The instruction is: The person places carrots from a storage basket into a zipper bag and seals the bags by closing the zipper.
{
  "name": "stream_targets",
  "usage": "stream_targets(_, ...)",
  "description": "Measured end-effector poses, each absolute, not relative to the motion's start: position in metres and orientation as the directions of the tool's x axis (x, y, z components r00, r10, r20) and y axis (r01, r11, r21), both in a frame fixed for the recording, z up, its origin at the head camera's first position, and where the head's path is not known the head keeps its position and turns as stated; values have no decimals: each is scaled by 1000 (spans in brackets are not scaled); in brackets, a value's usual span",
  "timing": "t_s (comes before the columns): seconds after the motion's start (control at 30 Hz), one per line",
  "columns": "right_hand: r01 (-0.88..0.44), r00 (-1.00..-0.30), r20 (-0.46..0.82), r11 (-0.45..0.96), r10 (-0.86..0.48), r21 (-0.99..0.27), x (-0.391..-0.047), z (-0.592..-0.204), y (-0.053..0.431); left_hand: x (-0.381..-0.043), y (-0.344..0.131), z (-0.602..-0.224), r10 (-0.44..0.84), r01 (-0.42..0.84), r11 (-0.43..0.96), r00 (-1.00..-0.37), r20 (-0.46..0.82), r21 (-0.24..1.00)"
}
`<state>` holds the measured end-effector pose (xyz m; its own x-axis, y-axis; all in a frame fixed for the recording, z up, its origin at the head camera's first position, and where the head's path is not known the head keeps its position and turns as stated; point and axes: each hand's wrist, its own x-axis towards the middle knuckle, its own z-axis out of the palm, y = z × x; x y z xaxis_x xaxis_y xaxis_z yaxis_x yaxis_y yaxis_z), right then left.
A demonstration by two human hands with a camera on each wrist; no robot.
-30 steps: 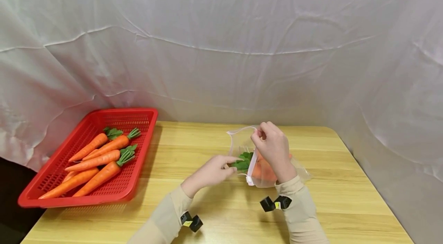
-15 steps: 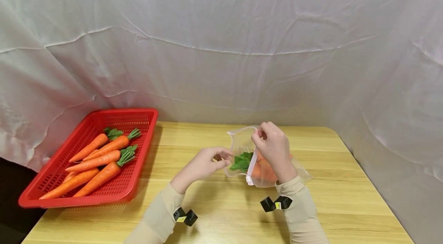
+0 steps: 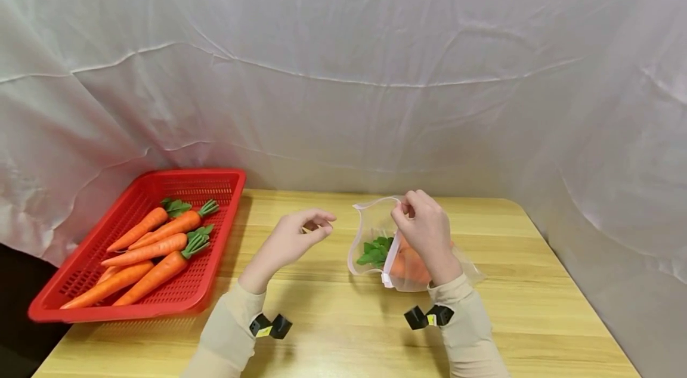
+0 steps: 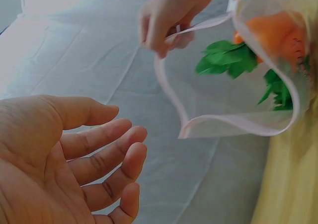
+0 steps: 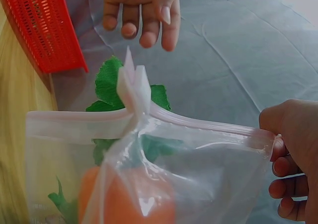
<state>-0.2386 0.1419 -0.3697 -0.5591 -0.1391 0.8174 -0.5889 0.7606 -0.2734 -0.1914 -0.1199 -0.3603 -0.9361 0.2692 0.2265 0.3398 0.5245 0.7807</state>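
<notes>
A clear zip bag (image 3: 367,215) with a pale pink slider edge lies on the table with its mouth spread to the left. Orange carrots (image 3: 409,262) with green leaves (image 3: 376,251) show inside it. My right hand (image 3: 424,226) pinches the bag's upper rim between thumb and fingers, as the right wrist view shows at the zip's end (image 5: 261,137). My left hand (image 3: 292,238) hovers left of the bag's mouth, apart from it, holding nothing. In the left wrist view its fingers (image 4: 107,167) are loosely bent, palm showing.
A red slotted basket (image 3: 225,235) stands at the left of the wooden table (image 3: 322,336), with several carrots (image 3: 161,273) in it. Grey-white cloth (image 3: 343,98) hangs behind the table and along its right side.
My left hand has drawn back from the leaves at the bag's mouth, leftward and a little up. My right hand keeps its pinch on the rim, and the bag has barely moved.
</notes>
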Motion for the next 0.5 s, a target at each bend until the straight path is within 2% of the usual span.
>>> stream_targets(0.17, -589, -563, 815, 759, -140, -277, -239, -370, 143, -187, -136, -352, 187, 328, 562, -945, 270, 759)
stream_targets(0.5, -577, -586, 799, 761, -133, -296, -238, -368, 144, -169, -171, -339, 102, 295, 664, -946, 308, 687)
